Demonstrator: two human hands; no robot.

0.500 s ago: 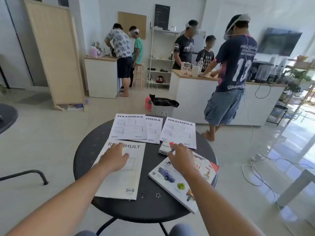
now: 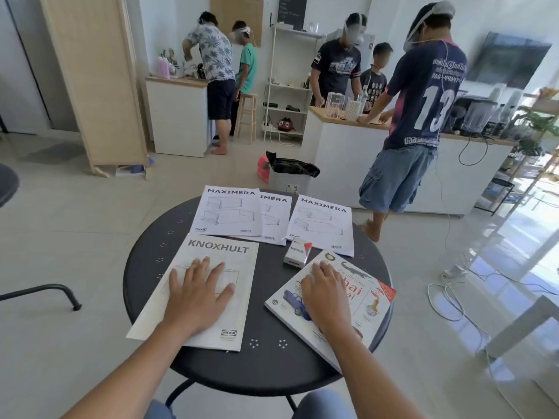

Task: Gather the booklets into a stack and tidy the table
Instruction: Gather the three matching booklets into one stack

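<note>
Both booklets overhang table rim — centre bare.

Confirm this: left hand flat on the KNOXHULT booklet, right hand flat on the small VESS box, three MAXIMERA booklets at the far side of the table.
Not quite. The head view shows the right hand flat on the colourful picture book, not on the VESS box, which lies untouched just beyond it. The left hand on the KNOXHULT booklet and the three MAXIMERA booklets are right.
</note>
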